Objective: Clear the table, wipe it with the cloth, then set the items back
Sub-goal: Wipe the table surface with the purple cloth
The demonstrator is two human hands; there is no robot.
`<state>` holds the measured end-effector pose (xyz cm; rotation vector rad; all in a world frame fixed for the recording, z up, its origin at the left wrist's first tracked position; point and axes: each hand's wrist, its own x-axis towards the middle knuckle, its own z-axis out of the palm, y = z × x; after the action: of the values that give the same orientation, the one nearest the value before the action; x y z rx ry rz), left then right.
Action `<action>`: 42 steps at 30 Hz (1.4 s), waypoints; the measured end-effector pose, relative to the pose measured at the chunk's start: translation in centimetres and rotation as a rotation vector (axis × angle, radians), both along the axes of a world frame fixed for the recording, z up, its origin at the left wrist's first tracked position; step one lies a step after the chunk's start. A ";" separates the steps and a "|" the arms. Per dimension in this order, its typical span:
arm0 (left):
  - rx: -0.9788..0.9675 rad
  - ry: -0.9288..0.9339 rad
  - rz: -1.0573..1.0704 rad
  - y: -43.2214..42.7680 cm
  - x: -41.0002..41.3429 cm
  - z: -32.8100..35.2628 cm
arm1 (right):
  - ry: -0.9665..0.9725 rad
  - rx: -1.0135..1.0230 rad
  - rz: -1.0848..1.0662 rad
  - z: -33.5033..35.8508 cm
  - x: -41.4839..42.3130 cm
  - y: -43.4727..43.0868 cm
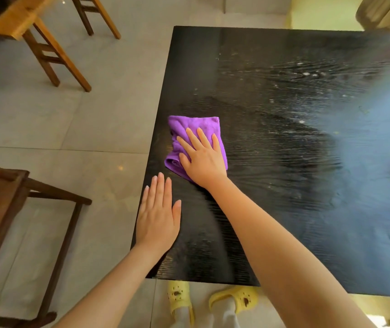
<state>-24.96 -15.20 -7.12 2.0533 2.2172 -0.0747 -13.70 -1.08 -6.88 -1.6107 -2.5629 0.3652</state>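
At the counter's point(284, 67) nine-o'clock edge, the right hand point(203, 157) lay flat, fingers spread, pressing down on the cloth point(189, 126). It gripped nothing; the palm simply pinned the folded cloth to the dark top. The cloth stuck out from under the fingertips toward twelve o'clock, its long axis running twelve to six, roughly in line with the counter's edge. The left hand point(157, 216) rested flat too, fingers close together, at about seven o'clock from the right hand and just beside the cloth, not touching it, likely bracing. Pale streaks and specks showed at two o'clock from the cloth, well apart from it, so the next stroke probably had to carry that way. No items stood on the visible top.
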 end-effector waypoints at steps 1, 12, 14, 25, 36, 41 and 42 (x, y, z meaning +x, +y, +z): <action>0.000 -0.011 -0.001 -0.1 0.0 0.0 | 0.014 -0.007 0.005 0.0 0.7 -1.1; -0.100 -0.277 0.075 0.4 0.0 1.7 | 0.067 -0.113 -0.066 1.1 4.9 -11.8; -0.118 -0.374 0.148 0.9 0.4 2.6 | 0.093 -0.168 -0.061 2.0 5.4 -13.3; -0.223 -0.798 0.462 9.6 5.9 6.4 | 0.051 -0.222 -0.247 5.0 9.0 -5.5; -0.388 -0.862 -0.169 4.5 5.5 10.8 | 0.348 -0.278 -0.146 5.2 10.8 -8.2; -0.308 -0.791 -0.272 3.7 4.9 12.5 | 0.334 -0.443 -0.191 8.3 13.4 -9.5; -0.301 -0.758 -0.267 4.0 5.0 13.2 | 0.359 -0.470 -0.228 9.5 14.1 -10.0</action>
<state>-19.97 -11.23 6.05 1.7852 1.3857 0.2813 0.36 -11.05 2.57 -1.7462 -2.0981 1.1804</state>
